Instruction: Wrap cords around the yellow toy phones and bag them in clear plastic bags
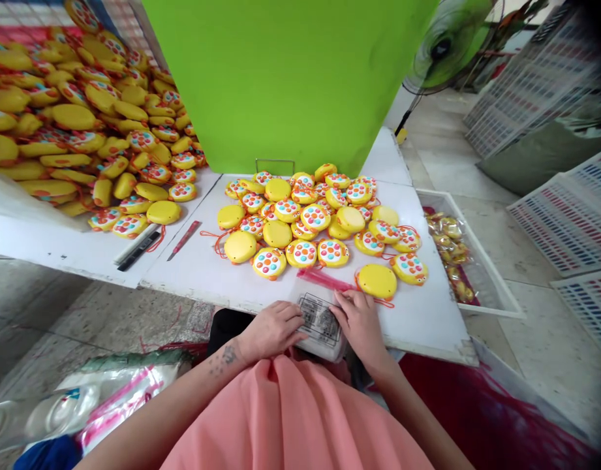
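Note:
A see-through plastic bag (pixel 320 318) with black printed text and a pink strip along its far edge lies at the table's front edge, close to my body. It may be the top one of a stack. My left hand (pixel 275 328) has its fingers curled against the bag's left side. On the other side, my right hand (pixel 361 321) pinches the bag near its upper right corner. Just beyond my right hand lies a yellow turtle-shaped toy (pixel 377 281), plain side up, with an orange cord. Several more turtle toys (pixel 301 253), many showing coloured dots, spread behind the bag.
A bin at left spills a big heap of turtle toys (pixel 75 117). A black marker (pixel 139 251) and a red cutter (pixel 184 239) lie left of the bag. Behind stands a green panel (pixel 290 85). At right are a white tray (pixel 496 307) with wrapped items and a fan (pixel 440 49).

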